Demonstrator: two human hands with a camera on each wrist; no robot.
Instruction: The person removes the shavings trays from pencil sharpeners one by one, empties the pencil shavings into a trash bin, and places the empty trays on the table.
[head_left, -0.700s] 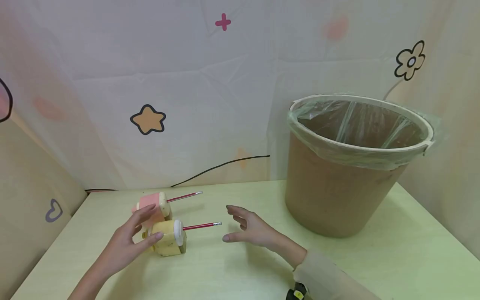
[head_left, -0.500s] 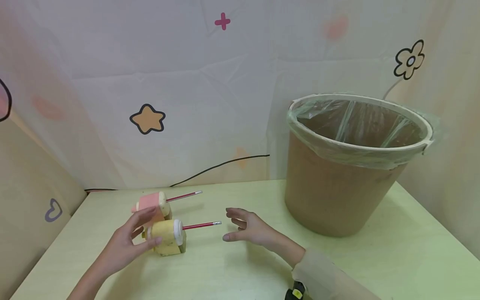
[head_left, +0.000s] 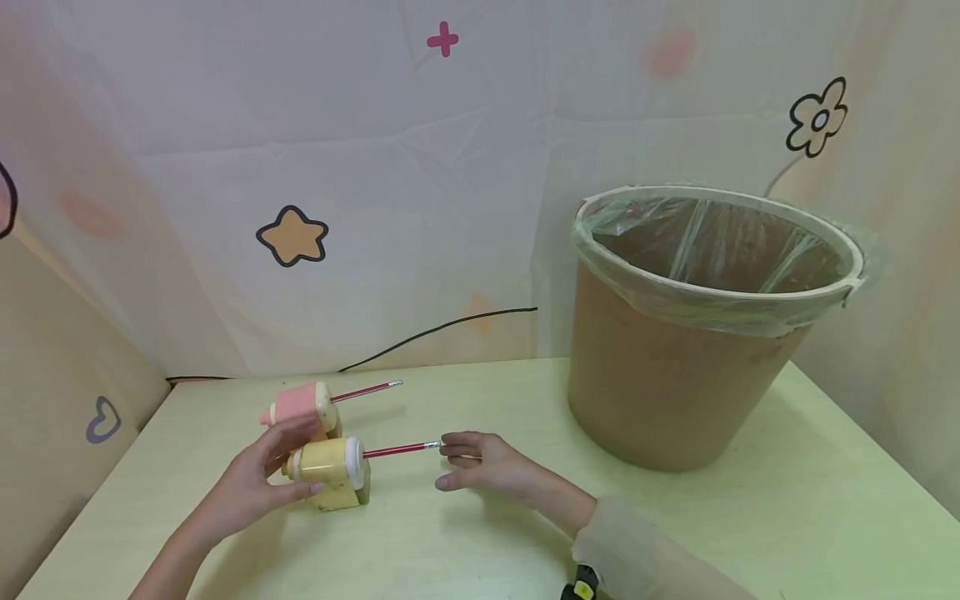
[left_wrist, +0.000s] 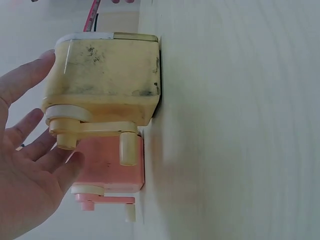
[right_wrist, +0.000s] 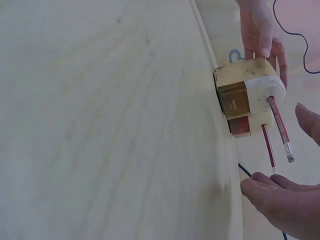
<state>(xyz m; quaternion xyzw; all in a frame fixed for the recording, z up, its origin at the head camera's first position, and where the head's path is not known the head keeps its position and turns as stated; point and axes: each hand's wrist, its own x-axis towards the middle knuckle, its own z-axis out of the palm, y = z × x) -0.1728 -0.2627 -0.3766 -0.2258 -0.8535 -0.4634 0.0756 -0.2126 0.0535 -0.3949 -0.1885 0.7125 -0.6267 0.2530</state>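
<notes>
A yellow crank pencil sharpener (head_left: 330,473) stands on the table with a red pencil (head_left: 397,451) sticking out of its white front, eraser end outward. Behind it is a pink crank sharpener (head_left: 296,403), also holding a red pencil (head_left: 365,392). My left hand (head_left: 242,490) spreads around the yellow sharpener's top, thumb on the near side and fingers on the far side; firm contact is not visible. The left wrist view shows its crank handle (left_wrist: 128,148) free of the fingers. My right hand (head_left: 501,472), thumb and fingers apart, hovers beside the eraser end of the nearer pencil.
At the right of the table (head_left: 480,550) stands a large brown bin (head_left: 675,392) lined with a clear plastic bag (head_left: 675,308). A printed cloth (head_left: 420,208) hangs behind the table and along its sides.
My right hand has moved slightly left, closer to the nearer pencil's eraser end. My left hand has settled a little lower around the yellow sharpener. Both sharpeners stay in place.
</notes>
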